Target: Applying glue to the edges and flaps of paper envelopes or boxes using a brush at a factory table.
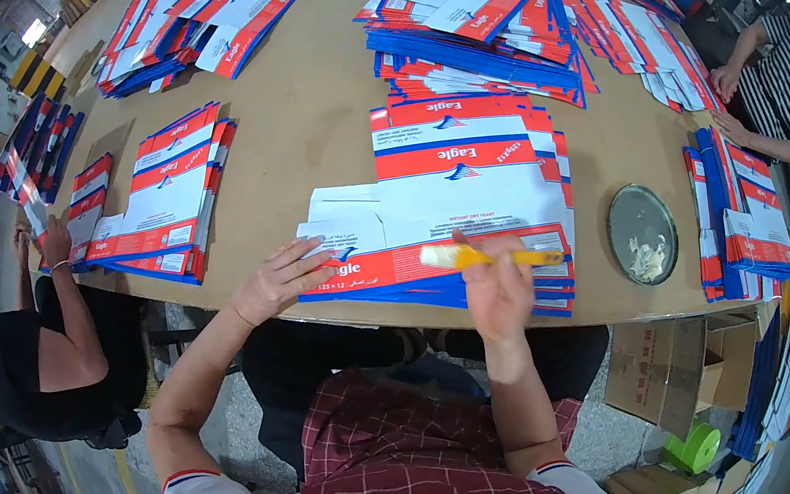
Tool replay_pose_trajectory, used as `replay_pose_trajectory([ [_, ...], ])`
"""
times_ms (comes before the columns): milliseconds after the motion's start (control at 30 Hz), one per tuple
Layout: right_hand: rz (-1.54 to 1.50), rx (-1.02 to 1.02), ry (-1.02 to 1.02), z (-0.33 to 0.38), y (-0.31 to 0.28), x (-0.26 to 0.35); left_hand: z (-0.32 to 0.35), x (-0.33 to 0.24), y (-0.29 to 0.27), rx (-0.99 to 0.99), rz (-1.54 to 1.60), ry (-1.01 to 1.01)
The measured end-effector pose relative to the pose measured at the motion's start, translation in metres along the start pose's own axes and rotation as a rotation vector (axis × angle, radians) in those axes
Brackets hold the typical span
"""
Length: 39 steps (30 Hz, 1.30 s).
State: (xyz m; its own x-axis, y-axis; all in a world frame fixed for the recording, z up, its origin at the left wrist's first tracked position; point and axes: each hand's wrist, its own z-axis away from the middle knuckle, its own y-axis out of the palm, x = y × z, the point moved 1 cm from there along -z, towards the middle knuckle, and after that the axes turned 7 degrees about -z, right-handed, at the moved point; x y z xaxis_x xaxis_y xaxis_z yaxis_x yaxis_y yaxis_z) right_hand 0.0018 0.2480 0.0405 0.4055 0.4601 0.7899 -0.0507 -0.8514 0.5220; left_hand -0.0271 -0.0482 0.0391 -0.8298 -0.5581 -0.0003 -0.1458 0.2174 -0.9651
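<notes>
A stack of flat cartons (469,196) lies at the table's (315,107) near edge. The left hand (278,279) rests on its left part; the right hand (497,293) holds a brush (487,256) over its near strip. A round dish (643,234) sits to the right, more stacks (475,23) beyond.

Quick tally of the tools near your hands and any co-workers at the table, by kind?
Yellow-handled brush, held in the right hand: 1
Round glue dish: 1
Co-workers, one at left, one at right: 2
Total: 4
</notes>
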Motion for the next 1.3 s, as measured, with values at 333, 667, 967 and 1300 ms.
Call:
replay_pose_trajectory([
  [333,-0.567,-0.267,0.5,0.016,0.006,-0.002,-0.057,-0.024,-0.028,0.051,-0.024,-0.645],
  [667,-0.615,-0.154,0.712,-0.025,0.012,-0.034,-0.073,-0.031,0.021,0.069,-0.053,-0.732],
  [967,-0.584,-0.202,0.661,-0.024,0.018,-0.038,-0.063,-0.029,0.026,-0.084,0.084,-0.736],
  [1300,0.033,0.312,0.413,-0.015,0.011,-0.038,-0.042,-0.03,0.032,-0.489,0.178,-0.664],
])
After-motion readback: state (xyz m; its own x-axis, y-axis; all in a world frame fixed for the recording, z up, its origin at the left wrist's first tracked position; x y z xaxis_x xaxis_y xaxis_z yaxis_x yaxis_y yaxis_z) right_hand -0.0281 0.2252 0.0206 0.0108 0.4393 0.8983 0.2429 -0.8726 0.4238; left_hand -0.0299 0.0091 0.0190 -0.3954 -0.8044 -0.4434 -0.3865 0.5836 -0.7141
